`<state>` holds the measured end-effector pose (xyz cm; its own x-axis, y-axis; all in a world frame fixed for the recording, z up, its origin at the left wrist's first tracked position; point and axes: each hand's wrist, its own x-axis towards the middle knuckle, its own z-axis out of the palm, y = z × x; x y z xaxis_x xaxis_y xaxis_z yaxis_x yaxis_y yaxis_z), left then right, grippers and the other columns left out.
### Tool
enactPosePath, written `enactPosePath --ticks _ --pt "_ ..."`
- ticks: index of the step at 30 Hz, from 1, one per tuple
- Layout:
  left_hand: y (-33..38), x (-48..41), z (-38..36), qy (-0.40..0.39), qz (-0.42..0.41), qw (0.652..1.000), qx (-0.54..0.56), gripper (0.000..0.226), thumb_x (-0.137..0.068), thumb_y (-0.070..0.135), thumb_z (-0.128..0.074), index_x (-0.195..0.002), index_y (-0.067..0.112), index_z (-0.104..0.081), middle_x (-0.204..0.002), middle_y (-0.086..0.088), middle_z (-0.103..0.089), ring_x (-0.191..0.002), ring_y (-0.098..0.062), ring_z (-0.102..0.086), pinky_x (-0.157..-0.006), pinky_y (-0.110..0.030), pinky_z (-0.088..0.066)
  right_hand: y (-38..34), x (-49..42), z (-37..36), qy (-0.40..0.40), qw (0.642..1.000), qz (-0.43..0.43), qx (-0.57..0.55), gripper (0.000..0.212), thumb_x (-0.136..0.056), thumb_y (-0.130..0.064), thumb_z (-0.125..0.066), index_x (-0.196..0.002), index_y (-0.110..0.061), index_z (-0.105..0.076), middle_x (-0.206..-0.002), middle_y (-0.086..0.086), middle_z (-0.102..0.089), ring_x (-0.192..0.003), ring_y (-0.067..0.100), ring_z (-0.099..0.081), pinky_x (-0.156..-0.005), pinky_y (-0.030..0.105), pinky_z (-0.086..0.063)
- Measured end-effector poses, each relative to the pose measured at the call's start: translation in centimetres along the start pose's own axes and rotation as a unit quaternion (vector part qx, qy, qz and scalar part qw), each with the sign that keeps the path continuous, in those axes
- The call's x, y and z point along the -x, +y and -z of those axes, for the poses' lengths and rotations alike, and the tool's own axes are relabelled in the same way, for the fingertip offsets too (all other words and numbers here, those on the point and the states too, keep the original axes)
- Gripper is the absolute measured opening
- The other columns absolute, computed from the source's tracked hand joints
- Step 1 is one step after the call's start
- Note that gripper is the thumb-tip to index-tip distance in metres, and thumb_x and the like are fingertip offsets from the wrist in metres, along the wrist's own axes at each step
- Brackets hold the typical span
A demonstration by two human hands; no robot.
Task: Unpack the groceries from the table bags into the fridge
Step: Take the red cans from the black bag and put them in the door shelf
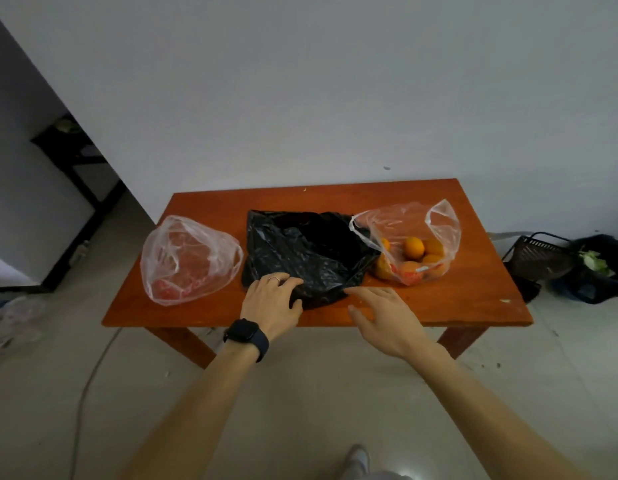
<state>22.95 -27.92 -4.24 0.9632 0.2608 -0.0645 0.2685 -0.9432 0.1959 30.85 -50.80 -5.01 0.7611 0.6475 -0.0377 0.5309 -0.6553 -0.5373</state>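
While the left grip clutches the crinkled black plastic bag, the right grip hovers spread.

Glossy crinkled black plastic bag, smooth wooden table

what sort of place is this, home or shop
Probably a plain room in a home: a wooden table against a bare wall, a black bag and a clear bag of oranges on it, a basket on the floor.
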Motion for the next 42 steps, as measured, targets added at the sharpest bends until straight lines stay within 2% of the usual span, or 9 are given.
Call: enactPosePath --ticks 7,12,15,19,22,25,33,37,42 --pt "-2.7 -10.2 -0.4 -0.046 -0.039 0.997 -0.055 0.050 -0.099 0.041 -0.047 -0.147 0.028 -0.042 -0.156 -0.004 -0.036 -0.146 -0.026 -0.025 -0.119 -0.046 -0.023 1.4 -10.7 -1.4 -0.061 0.994 -0.065 -0.057 0.053 -0.104 -0.041 -0.045 -0.152 -0.020 -0.036 -0.151 0.005 -0.046 -0.143 0.028 -0.032 -0.112 0.038 -0.034" --pt "-4.1 -18.5 -2.5 -0.108 -0.114 0.981 -0.110 0.055 -0.104 0.043 -0.034 -0.156 0.027 -0.024 -0.167 -0.002 -0.008 -0.153 -0.023 -0.002 -0.122 -0.053 -0.007 2.3 -17.6 -5.2 -0.166 0.975 -0.149 -0.013 0.065 -0.104 -0.057 -0.023 -0.160 -0.031 -0.002 -0.168 -0.007 -0.005 -0.154 0.019 0.007 -0.121 0.057 0.004" --pt "-5.6 -22.9 -4.1 -0.171 -0.160 0.956 -0.179 0.055 -0.106 0.046 -0.019 -0.158 0.028 -0.017 -0.164 -0.001 -0.020 -0.153 -0.022 -0.002 -0.121 -0.056 0.003 2.2 -20.0 -7.1 -0.207 0.963 -0.174 0.013 0.061 -0.103 -0.056 -0.015 -0.159 -0.035 -0.006 -0.163 -0.003 -0.026 -0.154 0.021 -0.005 -0.114 0.063 0.016" --pt "-9.1 -23.7 -3.9 -0.239 -0.218 0.924 -0.202 0.050 -0.107 0.042 -0.019 -0.132 0.021 -0.057 -0.082 0.001 -0.066 -0.100 -0.022 -0.064 -0.122 -0.048 -0.011 1.1 -20.2 -8.9 -0.160 0.970 -0.181 0.041 0.047 -0.105 -0.045 -0.018 -0.135 -0.027 -0.050 -0.121 0.004 -0.067 -0.122 0.025 -0.056 -0.118 0.058 -0.002" --pt "-12.3 -21.9 -3.0 -0.241 -0.255 0.912 -0.210 0.037 -0.105 0.040 -0.031 -0.112 0.021 -0.061 -0.069 0.001 -0.055 -0.066 -0.024 -0.056 -0.071 -0.035 -0.044 0.4 -20.2 -9.7 -0.119 0.973 -0.195 0.038 0.036 -0.105 -0.040 -0.030 -0.126 -0.022 -0.053 -0.099 0.006 -0.071 -0.093 0.031 -0.066 -0.098 0.046 -0.042" --pt "-15.4 -20.7 -3.5 -0.290 -0.249 0.900 -0.210 0.037 -0.098 0.049 -0.042 -0.116 0.021 -0.059 -0.090 -0.003 -0.061 -0.084 -0.028 -0.063 -0.063 -0.033 -0.036 0.2 -20.5 -10.7 -0.105 0.962 -0.251 0.020 0.040 -0.100 -0.038 -0.043 -0.136 -0.021 -0.046 -0.109 0.005 -0.067 -0.096 0.032 -0.065 -0.073 0.041 -0.054" --pt "-16.3 -20.2 -6.7 -0.292 -0.305 0.883 -0.202 0.061 -0.089 0.056 -0.053 -0.139 0.021 -0.045 -0.130 -0.008 -0.054 -0.112 -0.030 -0.058 -0.099 -0.043 -0.035 -0.9 -20.6 -13.2 -0.057 0.898 -0.437 0.019 0.032 -0.087 -0.034 -0.057 -0.111 -0.016 -0.044 -0.091 0.006 -0.059 -0.089 0.038 -0.063 -0.068 0.040 -0.049" --pt "-14.1 -21.7 -7.6 -0.226 -0.325 0.905 -0.157 0.053 -0.095 0.046 -0.048 -0.140 0.019 -0.043 -0.136 -0.009 -0.053 -0.115 -0.030 -0.058 -0.098 -0.043 -0.036 -0.4 -20.1 -12.1 -0.032 0.875 -0.483 -0.001 0.033 -0.086 -0.041 -0.056 -0.107 -0.018 -0.046 -0.085 0.000 -0.060 -0.083 0.031 -0.062 -0.082 0.045 -0.051" --pt "-11.8 -22.9 -9.2 -0.319 -0.289 0.895 -0.119 0.066 -0.088 0.054 -0.058 -0.139 0.016 -0.040 -0.131 -0.012 -0.053 -0.114 -0.034 -0.057 -0.081 -0.041 -0.048 -0.3 -20.8 -11.1 -0.058 0.849 -0.525 0.022 0.041 -0.087 -0.060 -0.049 -0.088 -0.020 -0.057 -0.082 0.000 -0.064 -0.079 0.023 -0.058 -0.097 0.051 -0.028"
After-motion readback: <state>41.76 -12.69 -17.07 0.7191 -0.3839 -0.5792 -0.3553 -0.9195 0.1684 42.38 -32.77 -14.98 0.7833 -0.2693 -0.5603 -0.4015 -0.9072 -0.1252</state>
